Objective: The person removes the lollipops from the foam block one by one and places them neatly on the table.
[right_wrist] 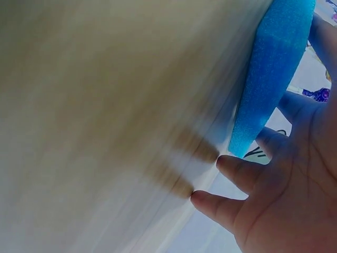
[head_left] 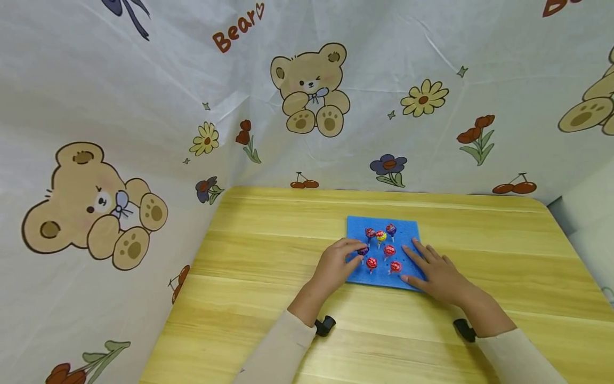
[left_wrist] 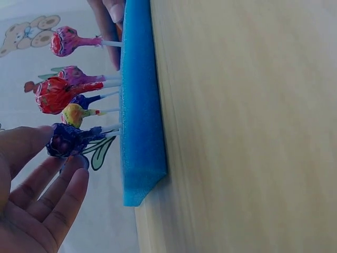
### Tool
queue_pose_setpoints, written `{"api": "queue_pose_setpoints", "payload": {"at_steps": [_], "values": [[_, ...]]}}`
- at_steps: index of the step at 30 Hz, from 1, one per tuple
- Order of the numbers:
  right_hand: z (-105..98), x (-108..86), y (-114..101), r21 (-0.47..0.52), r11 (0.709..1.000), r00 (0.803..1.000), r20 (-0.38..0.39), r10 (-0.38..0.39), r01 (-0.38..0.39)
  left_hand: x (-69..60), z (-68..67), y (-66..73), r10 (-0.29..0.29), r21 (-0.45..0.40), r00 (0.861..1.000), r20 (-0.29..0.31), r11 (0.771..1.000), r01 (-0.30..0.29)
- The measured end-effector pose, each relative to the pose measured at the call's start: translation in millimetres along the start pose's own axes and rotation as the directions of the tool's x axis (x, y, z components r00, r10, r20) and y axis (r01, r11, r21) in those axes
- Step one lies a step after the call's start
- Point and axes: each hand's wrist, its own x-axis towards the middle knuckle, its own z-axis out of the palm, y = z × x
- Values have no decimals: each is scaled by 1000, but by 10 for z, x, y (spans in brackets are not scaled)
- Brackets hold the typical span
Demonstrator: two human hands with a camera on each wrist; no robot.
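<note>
Bear-print fabric (head_left: 374, 64) is spread behind a wood-grain table (head_left: 268, 240), and a blue foam board (head_left: 406, 234) is parked on top with seven wrapped lollipops (head_left: 389, 250) stood up in it. Around the board's 9 o'clock, a dark purple lollipop (left_wrist: 68, 141) is pinched between thumb and fingers of the left hand (head_left: 333, 261), stick reaching the foam. Over at 4 o'clock, the right hand's (head_left: 441, 278) fingers are spread loosely across the board's edge, a couple of tips rested on the table. Red ones are seen near 5 and 7, pretty neat.
</note>
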Motion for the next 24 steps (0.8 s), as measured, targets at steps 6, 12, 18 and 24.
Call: {"api": "queue_pose_setpoints", "payload": {"at_steps": [6, 12, 18, 24], "values": [[-2, 4, 10, -6, 1000, 1000, 0, 1, -1, 42, 20, -3, -15, 11, 1000, 3, 1000, 15], [-4, 5, 19, -6, 1000, 1000, -3, -2, 2, 64, 44, -12, -31, 13, 999, 10, 999, 31], [-31, 7, 8, 2, 1000, 1000, 14, -2, 2, 76, 58, -18, -43, 14, 999, 11, 999, 43], [-49, 10, -4, 42, 999, 1000, 25, -3, 1, 74, 55, -7, -45, -31, 999, 3, 999, 45]]}}
